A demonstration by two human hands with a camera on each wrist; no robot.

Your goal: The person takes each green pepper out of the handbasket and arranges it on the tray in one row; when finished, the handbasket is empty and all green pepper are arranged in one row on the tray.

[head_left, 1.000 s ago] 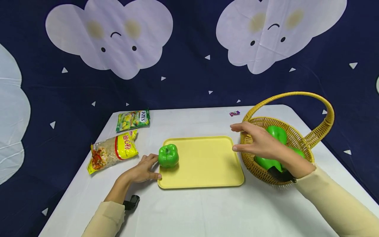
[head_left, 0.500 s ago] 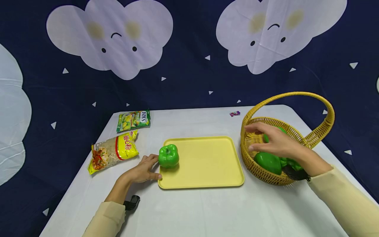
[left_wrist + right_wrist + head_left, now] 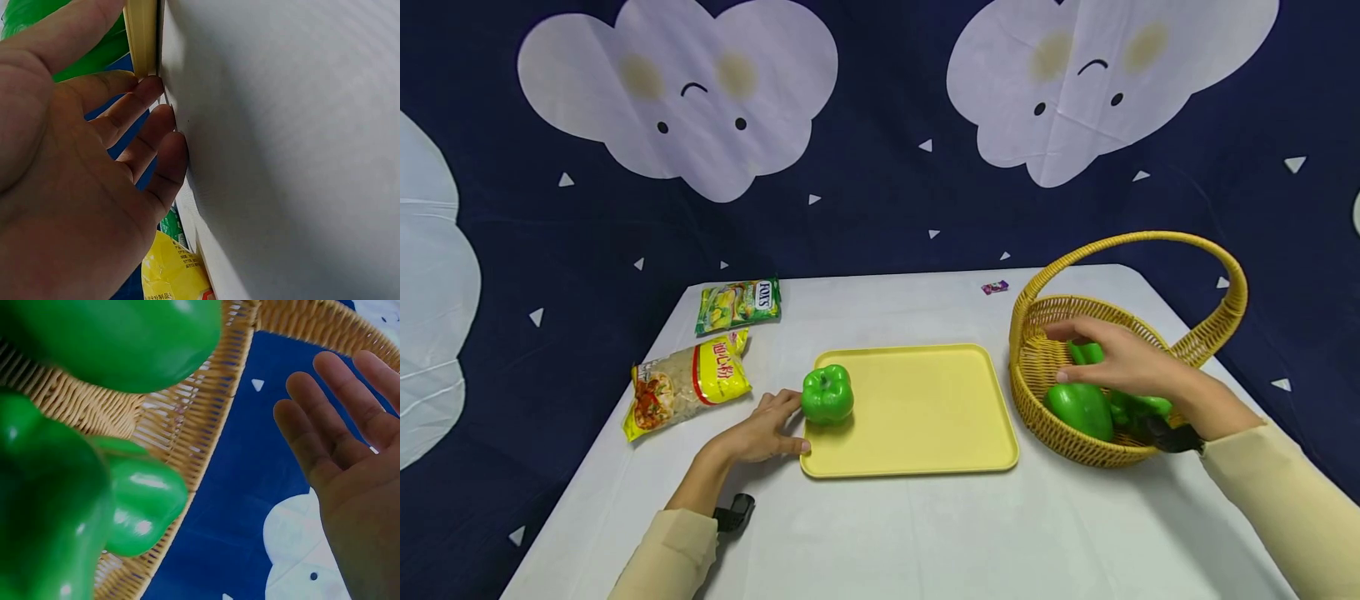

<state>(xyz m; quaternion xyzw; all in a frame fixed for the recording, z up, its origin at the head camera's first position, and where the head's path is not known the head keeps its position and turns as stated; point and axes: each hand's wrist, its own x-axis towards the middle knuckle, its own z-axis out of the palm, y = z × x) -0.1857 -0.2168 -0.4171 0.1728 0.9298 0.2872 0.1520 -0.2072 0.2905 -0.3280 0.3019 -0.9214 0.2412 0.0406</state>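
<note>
My left hand (image 3: pixel 765 432) rests on the white table at the left edge of a yellow tray (image 3: pixel 925 408). Its fingertips and thumb are right at the rim, as the left wrist view shows from close by. On the tray's left end sits a green bell pepper (image 3: pixel 827 394), beside those fingertips. Over a wicker basket (image 3: pixel 1028 408) on the right hovers my right hand (image 3: pixel 1116 360), palm down, with fingers extended and nothing held. Beneath it several bell peppers (image 3: pixel 1081 411) lie in the basket, partly hidden by the hand. Two more peppers (image 3: pixel 144 506) show large in the right wrist view.
The basket's tall handle (image 3: pixel 1150 237) arches behind the right hand. To the left lie a noodle bag (image 3: pixel 688 379) and a green FOX'S candy bag (image 3: pixel 739 305). A small purple packet (image 3: pixel 995 287) lies near the table's far edge. A dark blue cloud-patterned cloth (image 3: pixel 880 225) hangs behind.
My right hand has moved right and a little down, from the basket's left rim to over the peppers inside. The left hand, tray and pepper on it have stayed in place.
</note>
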